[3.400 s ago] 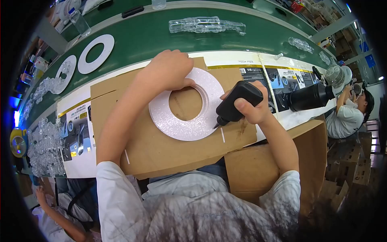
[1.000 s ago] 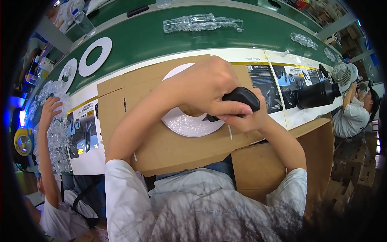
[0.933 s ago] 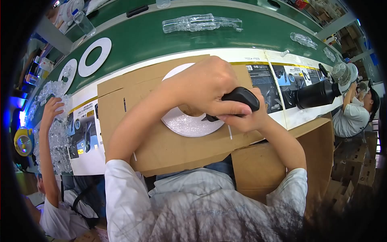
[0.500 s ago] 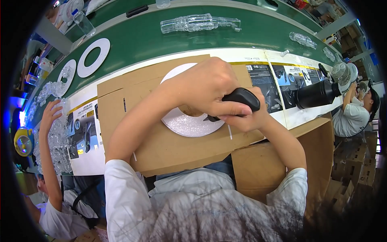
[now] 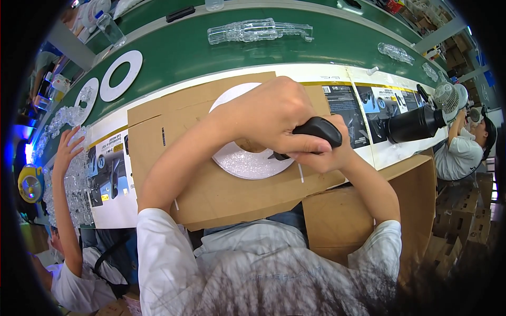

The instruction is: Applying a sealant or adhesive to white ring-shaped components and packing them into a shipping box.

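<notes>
My left hand (image 5: 279,113) is a closed fist, wrist bent over, its thumb pressed along a black rounded tool-like thing (image 5: 319,130). My right hand (image 5: 334,150) is closed around the same thing from the other side, so the two hands meet. A dark narrow end pokes out below my left fingers; the kind of thing cannot be made out. Beneath my left forearm lies a white glittery flat ring (image 5: 250,163), partly covered by the arm and hand. It rests on a brown cardboard sheet (image 5: 200,200).
Two white rings (image 5: 122,87) lie on the green table (image 5: 174,50), with a clear plastic piece (image 5: 247,31) farther back. At right are a black cylinder (image 5: 414,125) and a small fan (image 5: 448,97). A co-worker's hand (image 5: 66,152) reaches over clear pieces at left. An open carton (image 5: 337,216) stands near right.
My hands and the black thing barely shift, tilting very slightly. At left, the co-worker's hand has moved a little, its fingers more spread. The rest looks the same.
</notes>
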Tool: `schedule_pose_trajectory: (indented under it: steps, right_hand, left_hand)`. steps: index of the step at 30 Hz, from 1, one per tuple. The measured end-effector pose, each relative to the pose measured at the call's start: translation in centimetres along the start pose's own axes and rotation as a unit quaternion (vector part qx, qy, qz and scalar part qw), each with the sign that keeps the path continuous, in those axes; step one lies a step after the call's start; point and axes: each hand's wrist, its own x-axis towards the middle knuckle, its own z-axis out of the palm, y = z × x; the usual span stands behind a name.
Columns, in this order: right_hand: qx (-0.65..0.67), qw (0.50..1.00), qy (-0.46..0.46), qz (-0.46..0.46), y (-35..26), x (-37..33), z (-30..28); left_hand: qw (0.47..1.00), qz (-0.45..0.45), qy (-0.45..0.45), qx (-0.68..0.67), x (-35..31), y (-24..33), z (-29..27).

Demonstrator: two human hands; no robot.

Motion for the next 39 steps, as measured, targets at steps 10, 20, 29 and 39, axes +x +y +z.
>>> schedule_pose_trajectory:
  steps: [10,20,29,39]
  right_hand:
    - [0.030,0.999,-0.026,0.025,-0.1,-0.9,0.6]
    - [0.076,0.995,-0.049,0.041,-0.2,-0.8,0.6]
    - [0.086,0.994,-0.050,0.036,-0.1,-0.9,0.7]
    - [0.082,0.995,-0.057,0.014,-0.2,-0.7,0.5]
  left_hand:
    - [1.000,-0.025,-0.015,-0.007,-0.2,1.2,-0.1]
    - [0.999,-0.021,-0.018,-0.047,-0.6,0.9,0.5]
    - [0.998,-0.024,-0.019,-0.048,-0.9,1.1,0.6]
    - [0.999,-0.023,-0.016,-0.044,-0.9,1.4,0.5]
